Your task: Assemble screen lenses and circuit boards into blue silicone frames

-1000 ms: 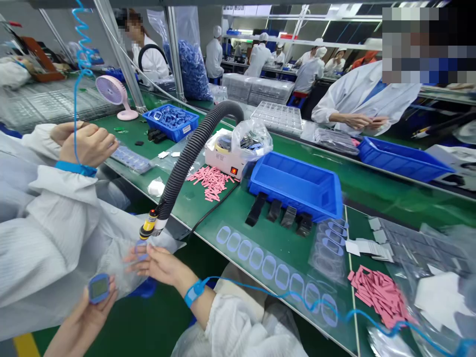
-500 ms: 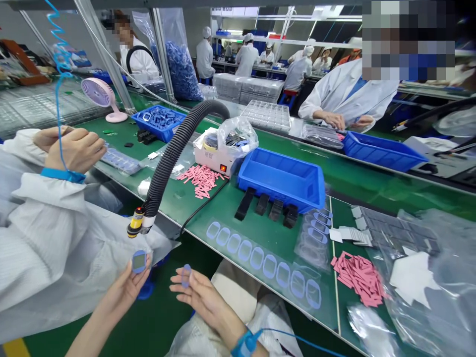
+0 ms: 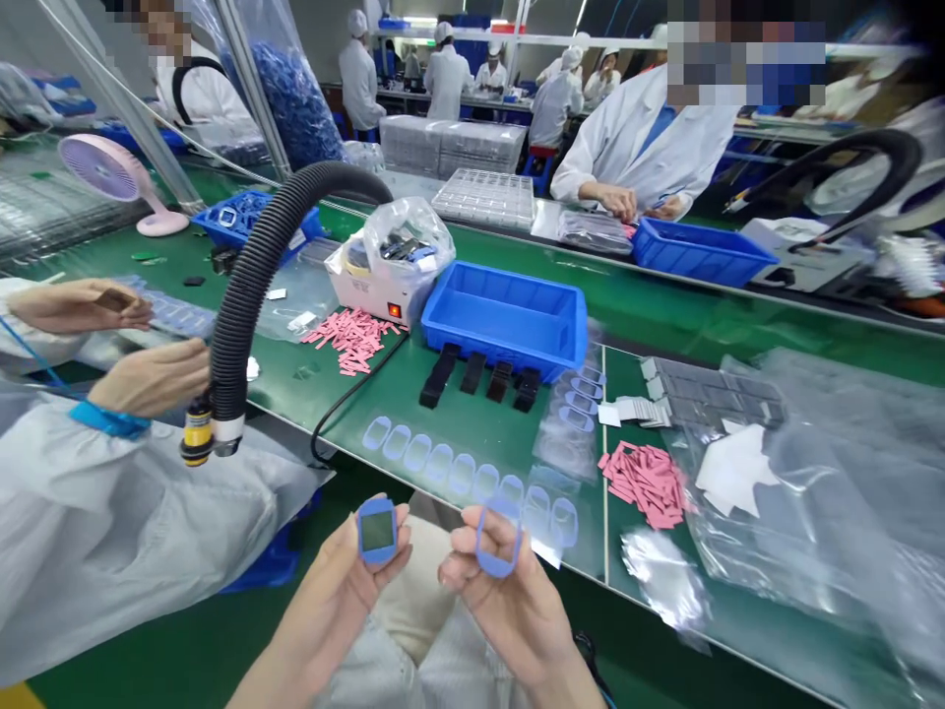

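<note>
Where behind case (image 3: 378, 532), left fingers (image 3: 403, 516) hidden

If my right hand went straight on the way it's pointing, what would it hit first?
Your right hand, with the blue ring in it, would probably meet the near edge of the green table first; depth is hard to judge, so it might pass above.

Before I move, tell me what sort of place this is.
Probably a factory assembly floor: people in white coats at long workbenches, a blue bin and loose pink strips on the nearest one.
</note>
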`<state>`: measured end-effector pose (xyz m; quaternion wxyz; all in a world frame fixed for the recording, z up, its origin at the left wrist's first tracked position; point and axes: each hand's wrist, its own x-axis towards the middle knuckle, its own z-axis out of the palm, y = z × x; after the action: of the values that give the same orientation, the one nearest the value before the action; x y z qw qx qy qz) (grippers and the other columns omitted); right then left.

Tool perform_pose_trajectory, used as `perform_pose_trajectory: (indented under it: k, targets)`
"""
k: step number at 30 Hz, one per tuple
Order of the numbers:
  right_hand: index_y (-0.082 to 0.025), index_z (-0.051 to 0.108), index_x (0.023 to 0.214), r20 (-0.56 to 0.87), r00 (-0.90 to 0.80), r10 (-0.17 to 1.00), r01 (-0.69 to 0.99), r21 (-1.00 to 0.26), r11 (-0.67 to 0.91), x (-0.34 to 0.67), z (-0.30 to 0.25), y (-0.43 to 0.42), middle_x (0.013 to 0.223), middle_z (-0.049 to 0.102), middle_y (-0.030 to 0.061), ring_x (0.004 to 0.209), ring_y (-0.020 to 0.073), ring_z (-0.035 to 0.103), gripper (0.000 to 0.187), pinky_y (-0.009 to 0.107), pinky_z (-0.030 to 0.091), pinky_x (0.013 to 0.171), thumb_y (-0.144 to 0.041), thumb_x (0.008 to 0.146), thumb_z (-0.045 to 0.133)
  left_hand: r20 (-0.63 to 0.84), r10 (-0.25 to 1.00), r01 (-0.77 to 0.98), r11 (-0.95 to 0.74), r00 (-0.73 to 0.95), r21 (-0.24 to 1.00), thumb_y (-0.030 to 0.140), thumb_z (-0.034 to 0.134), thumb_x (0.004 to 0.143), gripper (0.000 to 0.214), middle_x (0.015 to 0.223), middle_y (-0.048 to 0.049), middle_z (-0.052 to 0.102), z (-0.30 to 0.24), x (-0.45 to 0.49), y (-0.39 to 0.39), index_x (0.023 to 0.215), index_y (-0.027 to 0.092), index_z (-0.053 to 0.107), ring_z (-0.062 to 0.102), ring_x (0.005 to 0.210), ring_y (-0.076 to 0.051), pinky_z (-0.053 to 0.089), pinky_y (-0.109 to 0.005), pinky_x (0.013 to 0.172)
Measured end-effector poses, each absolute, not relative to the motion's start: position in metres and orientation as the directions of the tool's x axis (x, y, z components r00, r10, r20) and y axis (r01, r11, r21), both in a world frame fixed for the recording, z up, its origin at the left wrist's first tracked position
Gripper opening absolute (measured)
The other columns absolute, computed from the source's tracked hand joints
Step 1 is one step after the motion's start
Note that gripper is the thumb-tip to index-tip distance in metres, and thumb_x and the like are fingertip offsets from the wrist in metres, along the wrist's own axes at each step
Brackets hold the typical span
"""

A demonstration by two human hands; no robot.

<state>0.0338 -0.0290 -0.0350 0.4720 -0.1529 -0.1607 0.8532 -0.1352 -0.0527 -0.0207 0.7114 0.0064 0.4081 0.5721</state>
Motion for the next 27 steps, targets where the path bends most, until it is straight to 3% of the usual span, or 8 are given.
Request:
perform_pose_trajectory:
  k: [4,7,12,15,21,24,27]
  targets:
    - [-0.025,0.071,0.096,-0.140,-0.455,0.879,-0.791,-0.390,-0.472,0.055,-0.023,-0.039,0.079,0.072,0.0006,0.069,0.0112,0.066,0.032,0.022,0.048,0.069,-0.051,0.077,0.068,-0.526,0.834,-0.824,0.413,0.169,0.389,0.030,0.077,0.070,0.019,0.093,-0.0007,0.078,-0.006,-0.106,-0.049,0.088,0.024,0.076,0.074,0.079,-0.015,0.060,-0.022,0.075]
    - [-0.025,0.071,0.088,-0.215,-0.402,0.890,-0.793,-0.404,-0.455,0.064,-0.021,-0.045,0.071,0.070,0.0009,0.062,0.0121,0.063,0.032,0.023,0.047,0.063,-0.054,0.074,0.070,-0.522,0.819,-0.818,0.460,0.240,0.345,0.028,0.071,0.078,0.016,0.088,-0.0019,0.079,0.003,-0.090,-0.048,0.091,0.020,0.075,0.073,0.082,-0.014,0.059,-0.019,0.075]
    - [-0.028,0.069,0.082,-0.298,-0.266,0.917,-0.747,-0.537,-0.391,0.071,-0.023,-0.043,0.064,0.065,0.0034,0.050,0.0147,0.056,0.037,0.028,0.044,0.052,-0.063,0.071,0.066,-0.608,0.763,-0.796,0.500,0.218,0.343,0.025,0.055,0.090,0.020,0.089,-0.0032,0.078,0.015,-0.070,-0.045,0.096,0.018,0.073,0.072,0.087,-0.014,0.058,-0.021,0.079]
    - [-0.029,0.069,0.083,-0.296,-0.257,0.920,-0.707,-0.591,-0.388,0.074,-0.020,-0.039,0.064,0.065,0.0036,0.048,0.0145,0.056,0.039,0.028,0.045,0.050,-0.066,0.073,0.061,-0.604,0.760,-0.797,0.510,0.240,0.325,0.029,0.057,0.089,0.022,0.090,-0.0022,0.078,0.015,-0.062,-0.044,0.101,0.019,0.071,0.072,0.088,-0.013,0.057,-0.021,0.080]
    - [-0.031,0.071,0.091,-0.242,-0.192,0.951,-0.711,-0.634,-0.304,0.084,-0.015,-0.037,0.085,0.074,0.0079,0.066,0.0201,0.070,0.033,0.030,0.055,0.054,-0.059,0.076,0.064,-0.632,0.741,-0.825,0.491,0.226,0.281,0.030,0.057,0.089,0.023,0.095,-0.0028,0.078,0.021,-0.046,-0.038,0.100,0.016,0.072,0.072,0.088,-0.013,0.058,-0.019,0.077]
    - [-0.032,0.071,0.098,-0.181,-0.054,0.982,-0.668,-0.725,-0.171,0.093,-0.015,-0.042,0.098,0.073,0.0083,0.077,0.0204,0.072,0.030,0.029,0.058,0.060,-0.055,0.080,0.062,-0.696,0.700,-0.839,0.469,0.162,0.276,0.028,0.050,0.093,0.026,0.096,-0.0021,0.078,0.026,-0.038,-0.034,0.095,0.016,0.073,0.072,0.086,-0.012,0.059,-0.018,0.075]
    - [-0.030,0.070,0.101,-0.111,0.095,0.989,-0.561,-0.827,-0.039,0.102,-0.011,-0.045,0.095,0.074,0.0085,0.077,0.0203,0.072,0.031,0.028,0.060,0.064,-0.052,0.079,0.065,-0.708,0.690,-0.848,0.458,0.149,0.268,0.027,0.049,0.093,0.026,0.103,-0.0012,0.076,0.026,-0.034,-0.033,0.094,0.019,0.073,0.072,0.088,-0.012,0.059,-0.019,0.074]
